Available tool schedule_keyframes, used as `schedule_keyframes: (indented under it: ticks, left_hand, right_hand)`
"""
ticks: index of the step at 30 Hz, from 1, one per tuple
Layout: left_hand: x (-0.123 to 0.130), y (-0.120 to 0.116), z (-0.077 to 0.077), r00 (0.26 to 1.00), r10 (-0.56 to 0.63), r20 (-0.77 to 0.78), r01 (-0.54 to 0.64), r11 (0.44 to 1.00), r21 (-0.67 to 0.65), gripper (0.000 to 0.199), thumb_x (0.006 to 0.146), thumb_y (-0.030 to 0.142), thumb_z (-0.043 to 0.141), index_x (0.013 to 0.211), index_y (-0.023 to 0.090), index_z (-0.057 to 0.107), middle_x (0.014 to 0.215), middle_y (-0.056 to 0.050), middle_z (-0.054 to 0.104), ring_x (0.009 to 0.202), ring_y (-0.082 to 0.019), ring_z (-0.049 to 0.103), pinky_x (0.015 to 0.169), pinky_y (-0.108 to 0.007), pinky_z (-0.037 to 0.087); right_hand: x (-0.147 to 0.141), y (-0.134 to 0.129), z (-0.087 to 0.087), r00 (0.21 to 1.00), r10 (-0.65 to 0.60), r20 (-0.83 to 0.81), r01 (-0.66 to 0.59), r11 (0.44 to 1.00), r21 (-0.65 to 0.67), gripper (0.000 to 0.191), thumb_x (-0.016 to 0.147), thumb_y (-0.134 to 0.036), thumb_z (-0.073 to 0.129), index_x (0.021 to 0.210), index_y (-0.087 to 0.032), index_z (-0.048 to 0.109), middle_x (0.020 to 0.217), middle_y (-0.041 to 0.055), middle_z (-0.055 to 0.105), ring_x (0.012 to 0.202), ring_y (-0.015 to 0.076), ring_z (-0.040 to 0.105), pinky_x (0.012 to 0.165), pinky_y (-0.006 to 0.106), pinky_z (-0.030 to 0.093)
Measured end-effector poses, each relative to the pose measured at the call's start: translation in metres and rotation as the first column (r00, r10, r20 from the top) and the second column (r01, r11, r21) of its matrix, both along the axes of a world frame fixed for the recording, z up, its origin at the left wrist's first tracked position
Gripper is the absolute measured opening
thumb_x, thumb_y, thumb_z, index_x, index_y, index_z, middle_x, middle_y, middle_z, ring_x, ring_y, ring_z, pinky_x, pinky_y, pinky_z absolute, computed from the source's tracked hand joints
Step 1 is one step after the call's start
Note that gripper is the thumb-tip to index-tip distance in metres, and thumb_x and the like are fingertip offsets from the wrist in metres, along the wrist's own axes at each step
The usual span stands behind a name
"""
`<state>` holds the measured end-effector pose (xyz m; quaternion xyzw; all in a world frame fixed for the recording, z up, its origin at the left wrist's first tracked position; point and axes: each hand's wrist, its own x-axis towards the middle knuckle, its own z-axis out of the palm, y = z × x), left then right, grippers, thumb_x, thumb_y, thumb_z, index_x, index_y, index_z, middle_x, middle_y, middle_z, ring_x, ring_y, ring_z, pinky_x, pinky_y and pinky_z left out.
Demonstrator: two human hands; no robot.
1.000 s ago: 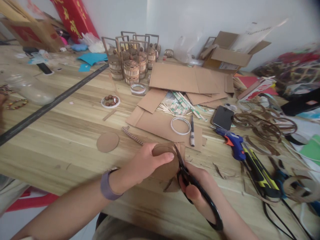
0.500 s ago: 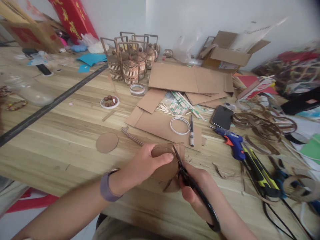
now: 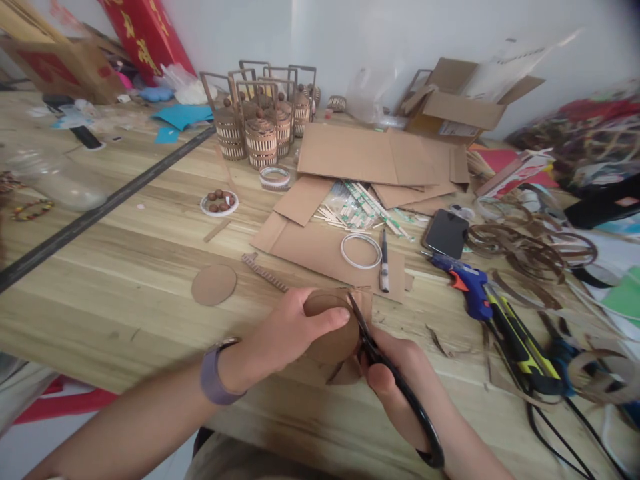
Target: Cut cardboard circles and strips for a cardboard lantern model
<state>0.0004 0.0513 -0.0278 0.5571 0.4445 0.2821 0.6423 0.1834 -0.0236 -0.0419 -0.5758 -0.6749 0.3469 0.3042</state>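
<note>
Compared with a second earlier, the handles of the black scissors [image 3: 371,348] sit closer together, while both hands have hardly moved. The fingers of the left hand [image 3: 285,330] grasp a cardboard round [image 3: 333,337], thumb on top, just above the near middle of the surface [image 3: 145,293]; those of the right hand [image 3: 400,373] grip the scissors, whose blades meet its right edge. The round is plain brown and flat, its outline nearly circular (scrap cardboard juts past it on the far right and near sides). Counted, there are one pair of scissors, one loose cardboard disc [image 3: 214,285] to the left, one pen [image 3: 384,263] and one thin white ring [image 3: 345,259] farther off, and one blue glue gun [image 3: 473,287] to the right.
</note>
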Motion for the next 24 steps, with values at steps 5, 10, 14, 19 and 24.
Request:
schedule_keyframes:
  ticks: [5,10,14,19,24]
  left_hand:
    - [0.000,0.000,0.002,1.000,-0.022,0.009,0.022,1.000,0.017,0.021,0.084,0.036,0.071,0.098,0.022,0.078,0.100,0.002,0.081,0.101,-0.023,0.071,0.082,-0.027,0.055]
    - [0.000,0.001,0.005,0.999,-0.007,-0.051,0.008,1.000,0.011,0.023,0.082,0.037,0.071,0.096,0.020,0.077,0.099,0.001,0.081,0.100,-0.025,0.071,0.080,-0.028,0.055]
    - [-0.001,0.003,0.005,0.998,-0.033,-0.060,0.035,0.999,0.021,0.024,0.083,0.037,0.072,0.099,0.020,0.077,0.101,0.002,0.080,0.102,-0.024,0.071,0.083,-0.028,0.054]
    - [-0.002,0.005,0.004,0.998,-0.056,-0.032,0.056,0.998,0.028,0.024,0.083,0.037,0.071,0.100,0.021,0.077,0.102,0.002,0.080,0.101,-0.023,0.071,0.081,-0.027,0.054]
    - [-0.003,0.007,-0.003,0.997,-0.046,-0.062,0.046,0.999,-0.006,0.032,0.081,0.044,0.074,0.101,0.019,0.076,0.102,-0.001,0.080,0.101,-0.026,0.071,0.081,-0.031,0.053]
  right_hand:
    - [-0.001,0.002,0.004,1.000,0.002,0.021,-0.002,1.000,0.002,0.081,0.079,-0.096,0.021,0.067,-0.022,0.050,0.055,0.0000,0.054,0.047,0.0139,0.050,0.045,0.025,0.032]
    - [-0.002,0.003,0.006,0.999,0.016,0.030,-0.017,1.000,0.025,0.081,0.080,-0.095,0.020,0.065,-0.021,0.050,0.054,0.0002,0.055,0.046,0.0138,0.050,0.044,0.024,0.034]
    - [0.001,0.001,-0.001,0.999,0.000,0.042,-0.002,0.999,0.037,0.080,0.081,-0.094,0.023,0.067,-0.021,0.054,0.055,-0.0001,0.056,0.046,0.0144,0.051,0.045,0.025,0.036]
    - [0.003,0.001,-0.004,1.000,0.006,0.021,-0.007,0.999,0.032,0.080,0.083,-0.093,0.024,0.068,-0.021,0.056,0.055,-0.0004,0.055,0.047,0.0142,0.050,0.046,0.025,0.037]
    - [0.005,0.003,-0.004,1.000,0.024,0.011,-0.024,0.999,0.024,0.081,0.080,-0.095,0.022,0.067,-0.022,0.053,0.054,-0.0010,0.053,0.046,0.0136,0.047,0.046,0.025,0.035]
